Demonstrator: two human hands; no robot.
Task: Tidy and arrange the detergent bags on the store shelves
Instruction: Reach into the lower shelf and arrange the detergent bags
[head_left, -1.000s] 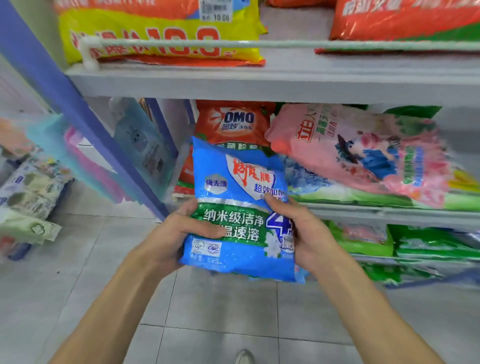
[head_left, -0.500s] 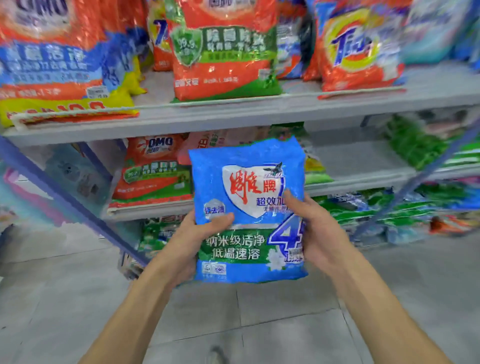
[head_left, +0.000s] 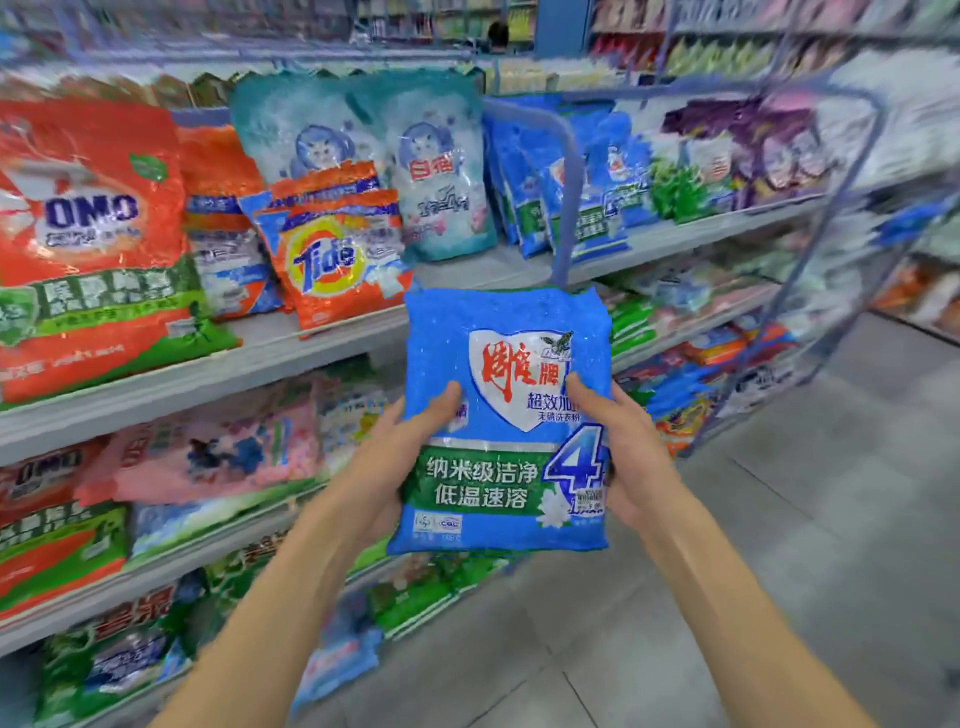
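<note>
While left hand (head_left: 382, 470) and right hand (head_left: 631, 460) grip its side edges, blue detergent bag (head_left: 498, 483) upright in mid-air before the shelf (head_left: 260, 358), thumbs pressed on its front, other fingers hidden behind, Tide bag (head_left: 332, 260) on that shelf

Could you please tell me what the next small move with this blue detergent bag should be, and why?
Probably lift the blue detergent bag, gripped upright by the left hand and right hand, up and rightward toward the matching blue bags standing on the upper shelf; it appears to share their blue-and-green design.
</note>
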